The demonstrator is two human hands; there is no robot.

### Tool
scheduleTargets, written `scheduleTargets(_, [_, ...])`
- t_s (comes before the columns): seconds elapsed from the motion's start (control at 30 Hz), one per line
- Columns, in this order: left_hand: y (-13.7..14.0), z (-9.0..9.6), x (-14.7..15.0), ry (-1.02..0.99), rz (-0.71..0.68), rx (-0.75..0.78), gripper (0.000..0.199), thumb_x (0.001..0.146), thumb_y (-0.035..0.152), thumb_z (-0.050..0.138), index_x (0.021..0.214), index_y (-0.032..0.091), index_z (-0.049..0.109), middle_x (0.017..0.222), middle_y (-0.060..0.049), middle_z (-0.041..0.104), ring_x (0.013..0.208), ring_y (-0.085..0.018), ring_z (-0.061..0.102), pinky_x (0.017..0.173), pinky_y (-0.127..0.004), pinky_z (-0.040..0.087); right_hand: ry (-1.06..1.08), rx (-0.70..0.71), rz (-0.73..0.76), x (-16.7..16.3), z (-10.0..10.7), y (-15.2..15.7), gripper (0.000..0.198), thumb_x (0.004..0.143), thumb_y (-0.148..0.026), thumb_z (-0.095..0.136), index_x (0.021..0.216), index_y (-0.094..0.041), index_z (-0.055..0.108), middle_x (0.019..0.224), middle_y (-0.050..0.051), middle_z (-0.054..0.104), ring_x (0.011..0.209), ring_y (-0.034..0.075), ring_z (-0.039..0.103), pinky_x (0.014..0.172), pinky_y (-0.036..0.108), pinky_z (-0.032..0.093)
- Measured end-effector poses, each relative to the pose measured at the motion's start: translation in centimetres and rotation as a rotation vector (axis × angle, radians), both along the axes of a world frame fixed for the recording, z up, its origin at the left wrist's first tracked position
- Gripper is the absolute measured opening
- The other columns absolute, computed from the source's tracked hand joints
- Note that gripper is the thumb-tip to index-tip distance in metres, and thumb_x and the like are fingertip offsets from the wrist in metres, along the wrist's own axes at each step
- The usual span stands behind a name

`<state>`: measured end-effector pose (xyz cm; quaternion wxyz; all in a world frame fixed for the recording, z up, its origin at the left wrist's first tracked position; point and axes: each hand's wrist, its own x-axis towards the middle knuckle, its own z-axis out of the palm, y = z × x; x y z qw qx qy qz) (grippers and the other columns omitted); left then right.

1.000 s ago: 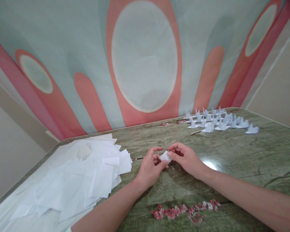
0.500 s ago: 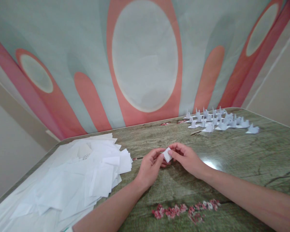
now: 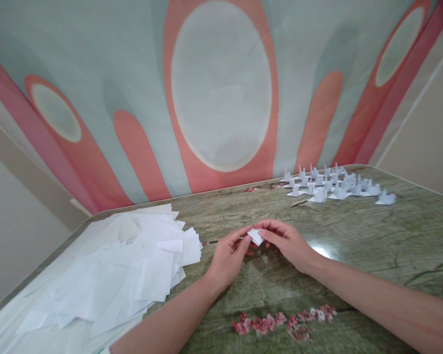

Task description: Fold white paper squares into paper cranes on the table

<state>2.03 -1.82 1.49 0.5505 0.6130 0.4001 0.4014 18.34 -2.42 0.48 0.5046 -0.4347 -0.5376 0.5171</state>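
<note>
A small folded square of white paper (image 3: 255,237) is held a little above the table, between my two hands. My left hand (image 3: 232,253) pinches its left corner between thumb and fingers. From the other side, my right hand (image 3: 285,242) grips the right corner, its thumb lying on top of the paper. The fingers underneath are partly hidden by the paper and the thumbs.
Loose white paper sheets (image 3: 110,275) lie in a wide, overlapping pile on the left. Several folded white paper cranes (image 3: 340,191) stand in a group at the back right of the wood-patterned table (image 3: 362,236). A patterned backdrop (image 3: 221,83) rises behind its far edge.
The folded paper has turned slightly and now lies flatter between my fingers. Both hands have shifted their fingers a little; the pile and the cranes look the same.
</note>
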Motion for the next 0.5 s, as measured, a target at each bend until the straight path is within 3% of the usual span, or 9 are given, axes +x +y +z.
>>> scheduleTargets(0.5, [0.20, -0.38, -0.22, 0.000, -0.014, 0.007, 0.033, 0.081, 0.029, 0.053, 0.111, 0.017, 0.059, 0.100, -0.008, 0.062, 0.083, -0.017, 0.060, 0.065, -0.024, 0.053, 0.045, -0.026, 0.006, 0.01, 0.52, -0.23, 0.025, 0.072, -0.028, 0.059, 0.094, -0.017, 0.063, 0.081, 0.003, 0.063, 0.066, 0.012, 0.051, 0.060, 0.025, 0.041])
